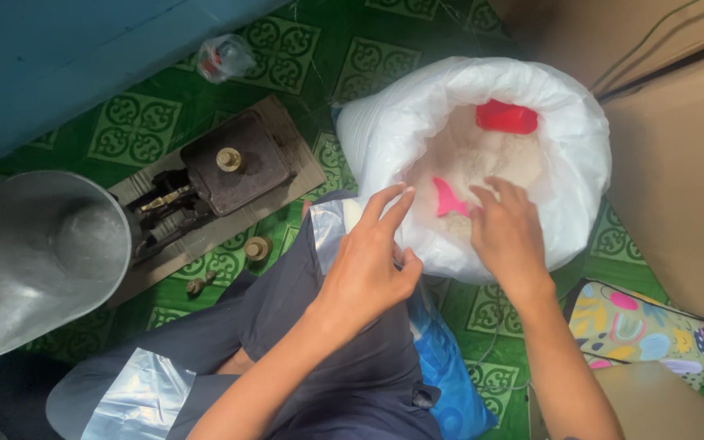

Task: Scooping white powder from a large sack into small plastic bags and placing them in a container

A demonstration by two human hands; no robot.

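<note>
I look down at a white sack (417,122) of pale flour-like powder (482,159) at two o'clock on a green patterned floor (136,126). My right hand (508,236) reaches into the sack's mouth, fingers loosely spread over the powder, touching a pink scoop (448,200) half buried just at its nine o'clock; I cannot tell if it grips. My left hand (368,261) hovers at the sack's near rim, fingers open, holding nothing. A red container (507,117) lies at the powder's twelve o'clock. A metal scale pan (38,257) sits at nine o'clock.
</note>
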